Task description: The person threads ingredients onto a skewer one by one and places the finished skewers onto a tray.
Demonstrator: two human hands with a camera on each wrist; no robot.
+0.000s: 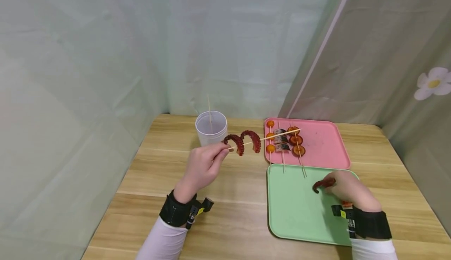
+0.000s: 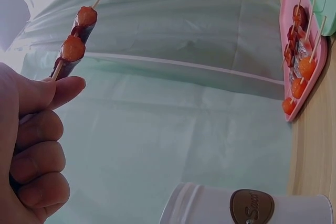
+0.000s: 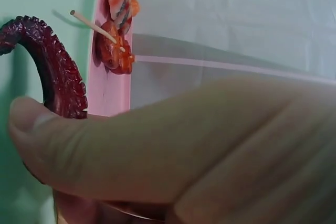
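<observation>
My left hand (image 1: 202, 168) pinches a wooden skewer (image 1: 283, 133) near one end, holding it in the air with its other end over the pink tray. Two curved, dark red octopus tentacles (image 1: 255, 142) are threaded on that skewer, and the left wrist view shows their orange undersides (image 2: 72, 49). Over the green tray (image 1: 292, 217), my right hand (image 1: 354, 191) grips another curled tentacle (image 3: 55, 69) between thumb and fingers. Its suckered, hooked end sticks out past the thumb; the rest is hidden by the hand. A small reddish piece (image 1: 347, 204) shows partly beneath the right wrist.
A pink tray (image 1: 327, 142) behind the green one carries skewers of orange balls (image 1: 270, 148), silver-and-pink fish slices (image 1: 281, 139) and round brown slices (image 1: 296, 140). Their stick ends overhang the green tray. A white cup (image 1: 211, 138) with a thin stick stands left, before the curtain (image 1: 229, 56).
</observation>
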